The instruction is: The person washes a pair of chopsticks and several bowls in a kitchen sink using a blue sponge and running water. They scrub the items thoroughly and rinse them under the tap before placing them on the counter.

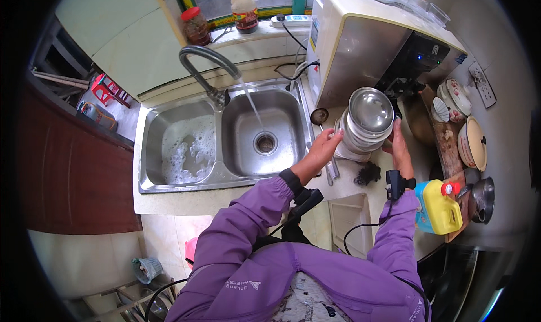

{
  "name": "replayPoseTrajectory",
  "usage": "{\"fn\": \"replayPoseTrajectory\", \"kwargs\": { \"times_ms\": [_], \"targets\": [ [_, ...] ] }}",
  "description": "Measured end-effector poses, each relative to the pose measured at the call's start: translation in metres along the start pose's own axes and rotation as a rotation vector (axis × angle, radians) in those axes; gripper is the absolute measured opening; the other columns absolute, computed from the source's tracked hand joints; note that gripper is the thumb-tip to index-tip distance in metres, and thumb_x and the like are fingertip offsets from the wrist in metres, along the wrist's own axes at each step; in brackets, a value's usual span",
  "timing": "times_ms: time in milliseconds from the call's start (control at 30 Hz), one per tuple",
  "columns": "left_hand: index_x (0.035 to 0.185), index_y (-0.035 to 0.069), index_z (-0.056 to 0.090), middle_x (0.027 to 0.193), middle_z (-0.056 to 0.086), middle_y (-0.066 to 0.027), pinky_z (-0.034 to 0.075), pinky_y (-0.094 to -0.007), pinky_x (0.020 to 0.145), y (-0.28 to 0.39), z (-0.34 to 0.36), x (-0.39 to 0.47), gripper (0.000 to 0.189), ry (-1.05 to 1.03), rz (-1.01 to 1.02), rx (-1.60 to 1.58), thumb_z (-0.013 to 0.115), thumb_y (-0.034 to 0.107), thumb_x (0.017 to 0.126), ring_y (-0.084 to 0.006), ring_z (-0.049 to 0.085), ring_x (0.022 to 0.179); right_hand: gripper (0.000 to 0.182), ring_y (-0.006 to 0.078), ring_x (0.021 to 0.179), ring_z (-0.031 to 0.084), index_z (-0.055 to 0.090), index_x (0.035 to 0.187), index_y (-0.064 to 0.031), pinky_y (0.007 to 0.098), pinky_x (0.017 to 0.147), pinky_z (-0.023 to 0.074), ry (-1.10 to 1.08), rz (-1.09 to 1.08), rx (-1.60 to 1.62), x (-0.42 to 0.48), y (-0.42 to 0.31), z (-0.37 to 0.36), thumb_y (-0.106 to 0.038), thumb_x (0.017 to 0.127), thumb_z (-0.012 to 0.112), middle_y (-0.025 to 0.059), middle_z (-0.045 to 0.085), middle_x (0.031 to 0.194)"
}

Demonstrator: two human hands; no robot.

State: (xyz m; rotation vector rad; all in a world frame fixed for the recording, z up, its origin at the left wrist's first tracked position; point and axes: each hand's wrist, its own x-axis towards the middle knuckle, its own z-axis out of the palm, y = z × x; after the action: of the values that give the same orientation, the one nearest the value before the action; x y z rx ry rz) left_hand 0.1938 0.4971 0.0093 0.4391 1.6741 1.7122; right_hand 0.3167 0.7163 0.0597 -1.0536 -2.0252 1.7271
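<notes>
A stack of bowls [353,138], with a shiny metal bowl [371,109] on top, stands on the counter right of the sink. My left hand [324,150] holds its left side, fingertips against the rims. On the opposite side my right hand [400,148] grips the stack, its thumb up and its other fingers partly hidden behind the bowls. A ladle [320,117] lies just beyond my left hand, its handle running towards me. Between my wrists, a dark scouring pad [367,173] rests on the counter.
Water runs from the faucet [209,53] into the right basin [236,153]; suds float in the left basin [154,169]. A water dispenser [359,47] stands behind the stack. A yellow jug [441,210] is by my right forearm, near lidded enamel pots [472,142] and a metal pot [483,199].
</notes>
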Motion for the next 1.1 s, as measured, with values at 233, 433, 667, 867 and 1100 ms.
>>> {"fn": "replayPoseTrajectory", "kwargs": {
  "times_ms": [233,433,667,867,1100],
  "targets": [
    [0.118,-0.004,0.054,0.104,0.058,-0.0222,0.046,-0.0355,0.083,0.025,0.011,0.046,0.056,0.134,0.428,0.226,0.055,0.044,0.09,-0.028,0.059,0.095,0.036,0.0328,0.087,0.063,0.063,0.107,-0.0049,0.0367,0.076,0.0488,0.277,-0.542,-0.325,0.009,-0.035,-0.005,-0.036,0.093,0.051,0.0186,0.065,0.093],
    [0.095,-0.001,0.06,0.087,0.063,-0.0202,0.048,-0.0413,0.073,0.106,0.027,0.052,0.042,0.177,0.318,0.772,0.064,0.037,0.08,-0.0359,0.062,0.082,0.021,0.0357,0.074,0.062,0.063,0.09,-0.0044,0.0447,0.064,0.0482,0.313,-0.639,-0.776,0.006,-0.081,0.008,-0.022,0.08,0.063,0.0152,0.064,0.079],
    [0.094,-0.003,0.058,0.068,0.062,-0.0135,0.048,-0.035,0.053,0.118,0.013,0.054,0.02,0.111,0.372,0.472,0.059,0.011,0.079,-0.0252,0.063,0.058,0.011,0.0357,0.066,0.061,0.059,0.088,-0.0046,0.0432,0.057,0.0462,0.348,-0.811,-0.632,-0.006,-0.101,0.013,-0.013,0.08,0.059,0.017,0.061,0.07],
    [0.109,-0.003,0.053,0.075,0.061,-0.0076,0.046,-0.0254,0.037,0.117,-0.033,0.012,0.027,-0.116,0.142,0.013,0.05,0.003,0.083,-0.0134,0.058,0.049,0.03,0.0267,0.059,0.061,0.06,0.103,-0.0039,0.0338,0.056,0.0467,0.137,-0.713,-0.357,-0.038,-0.108,0.041,-0.031,0.09,0.059,0.0148,0.06,0.067],
    [0.105,-0.002,0.054,0.072,0.06,-0.0103,0.045,-0.0304,0.033,0.045,-0.132,-0.009,0.026,0.1,-0.039,0.188,0.047,0.001,0.08,-0.019,0.057,0.044,0.047,0.0264,0.083,0.065,0.054,0.12,0.0,0.0347,0.075,0.0496,0.407,-0.545,-0.41,-0.017,-0.049,-0.007,-0.037,0.092,0.055,0.0189,0.065,0.097]
  ]
}}
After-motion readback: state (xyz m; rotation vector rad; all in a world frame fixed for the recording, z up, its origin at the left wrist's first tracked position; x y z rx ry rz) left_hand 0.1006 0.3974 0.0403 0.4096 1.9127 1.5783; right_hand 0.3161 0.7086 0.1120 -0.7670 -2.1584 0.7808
